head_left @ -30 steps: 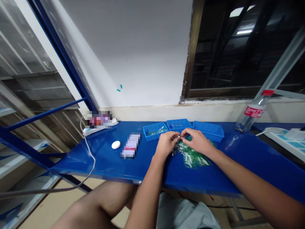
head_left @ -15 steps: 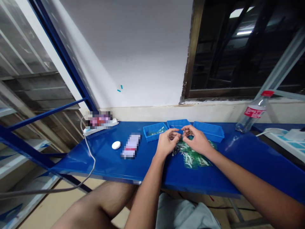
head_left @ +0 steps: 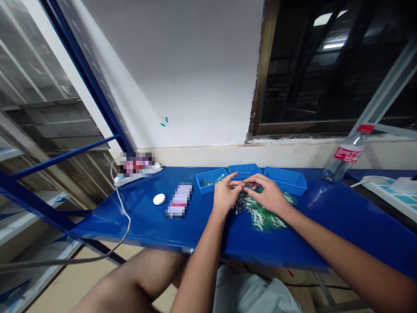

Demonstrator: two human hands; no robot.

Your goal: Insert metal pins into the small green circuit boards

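Note:
My left hand [head_left: 227, 194] and my right hand [head_left: 267, 194] meet above the blue table, fingertips brought together. Each pinches with thumb and fingers; whatever is between them is too small to make out. Beneath the fingers lies a pile of dark metal screws [head_left: 240, 205]. Green plastic bags [head_left: 264, 217] with white pieces inside are spread under my right hand and wrist. Just beyond the fingertips stands the middle blue bin [head_left: 245, 168], partly covered by my hands, with a thin metal piece [head_left: 243, 173] showing at it.
A left blue bin [head_left: 208, 190] contains small clear bags; a right blue bin [head_left: 286, 180] stands by the wall. A white oval object [head_left: 159, 199] and a blurred-out phone-shaped item [head_left: 179, 201] lie left. A plastic bottle [head_left: 348, 153] and power strips [head_left: 138, 173] stand near the back edge.
My right hand has shifted slightly left and its fingers have come down, closing against my left fingertips. My left forefinger has stretched out a little. The bins and bags remain in place.

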